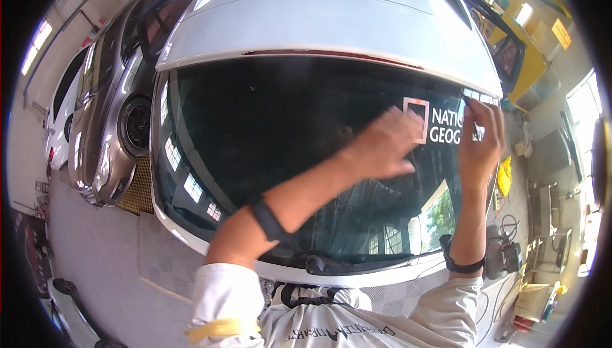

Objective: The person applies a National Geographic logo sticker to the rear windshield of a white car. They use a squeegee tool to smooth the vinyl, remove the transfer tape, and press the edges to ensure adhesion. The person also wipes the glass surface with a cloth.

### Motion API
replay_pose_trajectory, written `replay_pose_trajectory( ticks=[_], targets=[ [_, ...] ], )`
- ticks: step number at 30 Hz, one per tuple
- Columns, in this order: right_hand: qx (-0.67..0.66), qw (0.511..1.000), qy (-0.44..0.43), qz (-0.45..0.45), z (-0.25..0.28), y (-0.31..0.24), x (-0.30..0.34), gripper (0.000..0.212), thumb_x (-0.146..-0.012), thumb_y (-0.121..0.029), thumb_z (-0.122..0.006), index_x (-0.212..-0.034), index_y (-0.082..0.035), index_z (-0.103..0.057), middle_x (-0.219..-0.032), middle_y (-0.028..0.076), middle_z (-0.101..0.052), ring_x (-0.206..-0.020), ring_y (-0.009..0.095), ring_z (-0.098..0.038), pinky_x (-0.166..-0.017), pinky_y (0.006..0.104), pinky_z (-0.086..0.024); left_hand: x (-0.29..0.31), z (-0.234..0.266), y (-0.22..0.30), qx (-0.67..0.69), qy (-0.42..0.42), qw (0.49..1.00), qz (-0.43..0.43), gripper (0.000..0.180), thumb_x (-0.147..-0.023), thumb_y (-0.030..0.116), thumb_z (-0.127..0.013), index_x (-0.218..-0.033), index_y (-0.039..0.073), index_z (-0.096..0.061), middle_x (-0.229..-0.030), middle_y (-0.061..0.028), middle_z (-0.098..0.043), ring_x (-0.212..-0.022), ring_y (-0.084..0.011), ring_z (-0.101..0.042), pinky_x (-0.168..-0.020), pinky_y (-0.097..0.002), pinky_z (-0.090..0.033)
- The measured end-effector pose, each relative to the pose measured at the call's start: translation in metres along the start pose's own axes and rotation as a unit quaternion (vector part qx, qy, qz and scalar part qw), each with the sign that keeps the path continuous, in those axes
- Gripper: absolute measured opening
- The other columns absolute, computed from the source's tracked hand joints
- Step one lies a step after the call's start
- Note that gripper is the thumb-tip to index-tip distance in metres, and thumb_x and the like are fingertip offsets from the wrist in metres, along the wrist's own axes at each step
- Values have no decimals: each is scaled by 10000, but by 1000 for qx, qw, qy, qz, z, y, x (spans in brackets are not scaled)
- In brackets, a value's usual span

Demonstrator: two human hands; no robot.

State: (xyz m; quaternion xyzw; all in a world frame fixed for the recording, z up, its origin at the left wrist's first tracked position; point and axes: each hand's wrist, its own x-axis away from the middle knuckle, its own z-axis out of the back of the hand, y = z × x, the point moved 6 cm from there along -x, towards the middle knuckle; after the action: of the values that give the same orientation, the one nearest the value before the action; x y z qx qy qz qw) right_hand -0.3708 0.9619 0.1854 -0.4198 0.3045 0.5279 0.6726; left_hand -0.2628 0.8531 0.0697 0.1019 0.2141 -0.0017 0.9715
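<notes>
In front of me is the dark rear window (287,131) of a silver-white car. Near its upper right sits a white lettered decal (445,133), with a pale rectangular frame (416,102) at its left end. My left hand (389,147) reaches across to that frame, its thumb apart and its fingers, slightly blurred, over the frame's left side. At the decal's right end is my right hand (482,140), fingers bent and covering some of the letters. A small dark edge shows by its fingertips; what it is cannot be made out.
The rear wiper (357,264) lies along the window's lower edge. A brown-grey car (105,112) stands to the left, and a yellow vehicle (532,54) at the far right. A machine with cables (503,252) is on the floor at right.
</notes>
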Motion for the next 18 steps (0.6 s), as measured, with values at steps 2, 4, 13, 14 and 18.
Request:
replay_pose_trajectory(
  ticks=[2, 4, 13, 14, 18],
  targets=[
    [27, 998, -52, 15, -14, 15, 16, 139, -901, 40, -683, -1012, -38, -714, -939, 92, -668, -859, 261, -675, -750, 362, -543, 29, 39, -41, -107, 43, 992, 47, 799, -908, 515, -684, -1532, 72, -455, -1595, -123, -437, -1516, -310, -341, -1234, -523, -251],
    [20, 995, -79, 58, -40, 18, 29, 175, -864, 50, -696, -1011, -44, -707, -907, 89, -640, -879, 280, -650, -757, 386, -538, 61, 66, -74, -190, 117, 968, 113, 776, -929, 491, -668, -1549, 87, -433, -1612, -113, -411, -1518, -312, -334, -1234, -537, -241],
    [-17, 985, -68, 157, -147, -16, 18, 239, -777, 8, -675, -1012, -35, -698, -978, 80, -598, -929, 265, -627, -792, 387, -552, 82, 76, -90, -197, 142, 952, 187, 731, -969, 425, -621, -1575, 89, -388, -1626, -99, -389, -1524, -317, -320, -1242, -533, -227],
    [-9, 985, -71, 158, -150, -19, 17, 247, -776, 4, -673, -1018, -34, -697, -989, 82, -595, -936, 262, -625, -796, 382, -552, 82, 75, -89, -195, 142, 953, 186, 731, -968, 424, -622, -1574, 88, -389, -1625, -100, -389, -1523, -318, -321, -1241, -534, -227],
    [-17, 975, -98, 198, -149, -21, 22, 279, -757, 5, -664, -1035, -16, -681, -974, 89, -572, -953, 265, -618, -810, 384, -545, 81, 76, -87, -196, 141, 952, 188, 733, -967, 423, -625, -1573, 85, -389, -1624, -101, -390, -1520, -320, -325, -1238, -536, -228]
  ],
)
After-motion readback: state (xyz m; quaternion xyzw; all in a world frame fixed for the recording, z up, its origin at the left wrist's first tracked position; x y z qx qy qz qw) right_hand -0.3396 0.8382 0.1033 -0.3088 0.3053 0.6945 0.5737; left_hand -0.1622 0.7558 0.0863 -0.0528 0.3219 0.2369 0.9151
